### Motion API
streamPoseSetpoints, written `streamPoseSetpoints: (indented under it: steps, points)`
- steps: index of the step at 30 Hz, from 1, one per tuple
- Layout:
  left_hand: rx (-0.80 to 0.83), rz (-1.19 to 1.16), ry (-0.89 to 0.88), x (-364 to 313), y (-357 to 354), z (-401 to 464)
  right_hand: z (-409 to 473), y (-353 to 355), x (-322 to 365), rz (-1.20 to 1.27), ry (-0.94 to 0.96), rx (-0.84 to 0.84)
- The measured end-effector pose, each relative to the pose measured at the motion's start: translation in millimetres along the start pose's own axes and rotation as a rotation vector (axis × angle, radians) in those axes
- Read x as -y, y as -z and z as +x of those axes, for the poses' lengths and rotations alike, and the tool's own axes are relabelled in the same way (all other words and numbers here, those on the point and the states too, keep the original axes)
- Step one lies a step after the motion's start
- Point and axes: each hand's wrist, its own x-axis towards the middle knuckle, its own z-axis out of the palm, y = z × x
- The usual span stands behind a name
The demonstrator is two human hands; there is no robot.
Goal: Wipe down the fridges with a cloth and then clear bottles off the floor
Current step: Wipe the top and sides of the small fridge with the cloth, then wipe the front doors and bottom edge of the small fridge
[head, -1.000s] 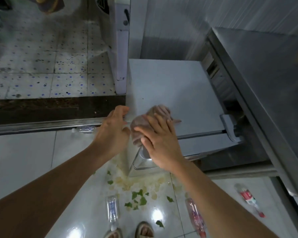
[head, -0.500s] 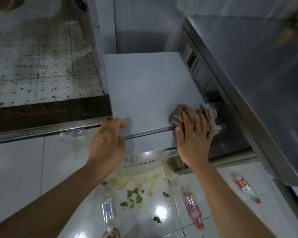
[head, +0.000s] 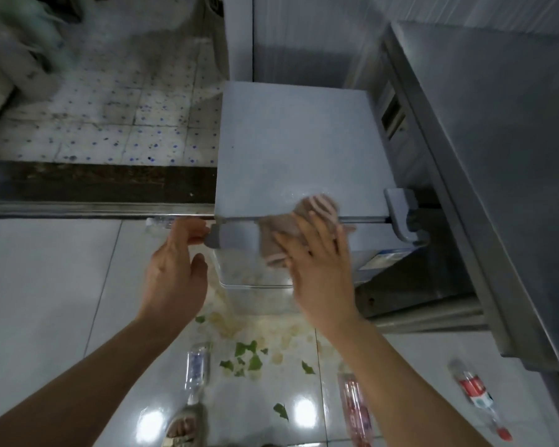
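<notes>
The right hand (head: pixel 320 272) lies flat and spread on the pinkish cloth (head: pixel 299 229), pressing it against the front top edge of the small grey fridge (head: pixel 291 146), the cloth draped over the lip and partly down the door; the fingers are extended, not curled round it. The left hand (head: pixel 175 272) has its grip on the door's left corner, fingertips hooked over the edge, thumb loose below. The fridge stands beside a tall steel cabinet (head: pixel 497 156) on its right. On the glossy floor (head: pixel 46 285) below lie green leaf scraps (head: pixel 249 356) and pale spill; a clear bottle (head: pixel 196 371) near a sandalled foot (head: pixel 184 427), a pink-labelled bottle (head: pixel 354 404), and a red-labelled bottle (head: pixel 475 393) further right.
</notes>
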Motion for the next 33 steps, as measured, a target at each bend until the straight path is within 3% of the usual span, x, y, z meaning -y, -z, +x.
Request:
streamPoseSetpoints:
  steps: [6, 12, 18, 25, 29, 33]
  points:
    - [-0.050, 0.107, 0.003, -1.6, -7.0, -13.1, -31.6, 24.3, -87.9, -0.102, -0.145, -0.028]
    - [-0.044, -0.016, 0.031, 6.2, -6.7, -12.3, -22.0, 1.3, -42.9, -0.006, -0.310, -0.225]
    - [0.055, -0.305, 0.001, 24.3, 6.6, -12.7, 3.1, -27.5, 31.8, 0.024, -0.090, -0.298]
    - [0.025, -0.252, -0.036, 50.4, 12.1, -17.4, 36.1, -51.2, 92.2, 0.034, 0.105, -0.339]
    - [-0.001, -0.183, -0.096, 56.7, -1.5, -24.4, 36.0, -58.8, 72.4, 0.013, 0.252, -0.357]
    - [-0.116, -0.119, -0.266, 50.4, -21.1, -25.8, 13.0, -58.7, 16.3, -0.013, 0.223, -0.471]
